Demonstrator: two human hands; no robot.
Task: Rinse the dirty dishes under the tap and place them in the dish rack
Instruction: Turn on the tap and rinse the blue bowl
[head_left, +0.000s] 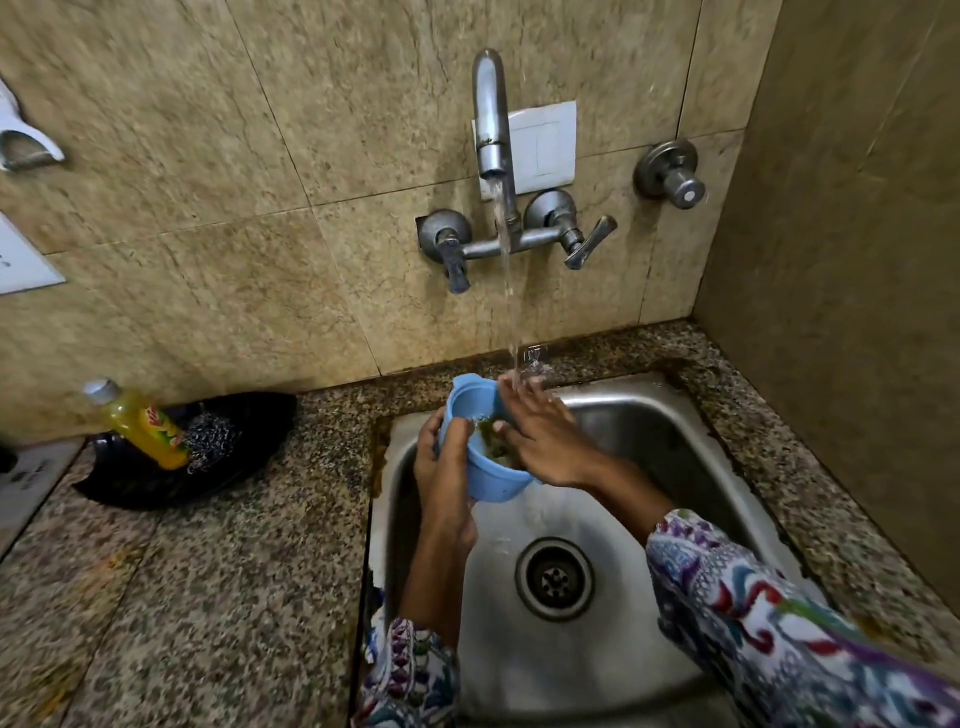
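Over the sink (649, 431), left hand (447, 467) grips the blue bowl (483, 452), right hand (540, 441) open, fingers rubbing what looks like green residue inside, tap (491, 119) running. Rinsing step; next, tilt it under the stream.

Beige marbled tiles (218, 171) cover the back wall and the right wall (852, 260). A white switch plate (545, 145) sits on the tiles. The speckled granite counter (208, 597) meets them in the corner.

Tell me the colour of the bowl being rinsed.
Light blue bowl, seen in the head view, held by the left hand.
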